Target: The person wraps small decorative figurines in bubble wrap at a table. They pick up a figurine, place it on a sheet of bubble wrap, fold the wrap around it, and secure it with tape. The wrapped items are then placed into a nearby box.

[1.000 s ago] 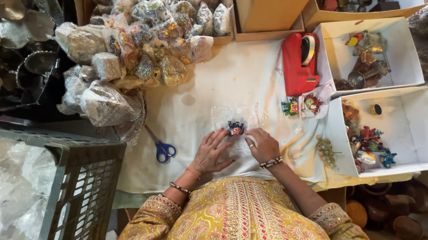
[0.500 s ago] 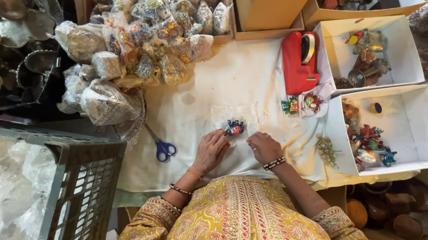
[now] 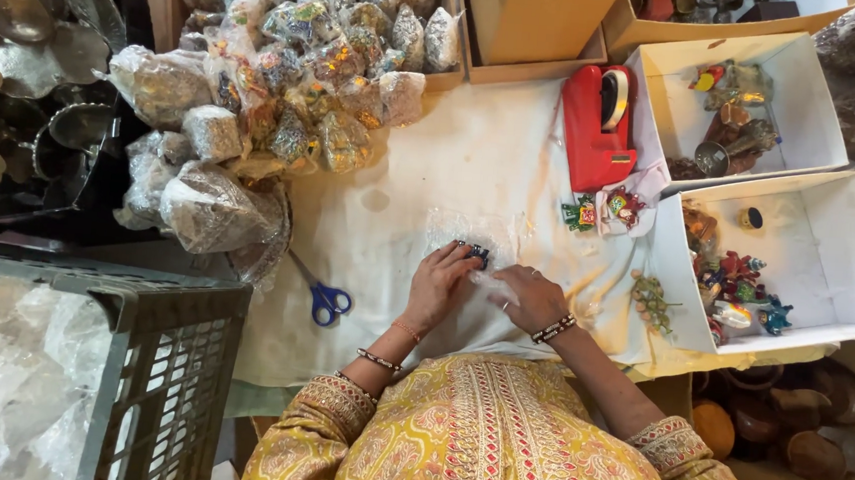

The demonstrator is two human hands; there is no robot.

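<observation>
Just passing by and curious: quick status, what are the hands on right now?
Left hand and right hand both pressed on clear wrap around small colourful trinket. Blue-handled scissors lie apart, left. Nothing in the way.
</observation>
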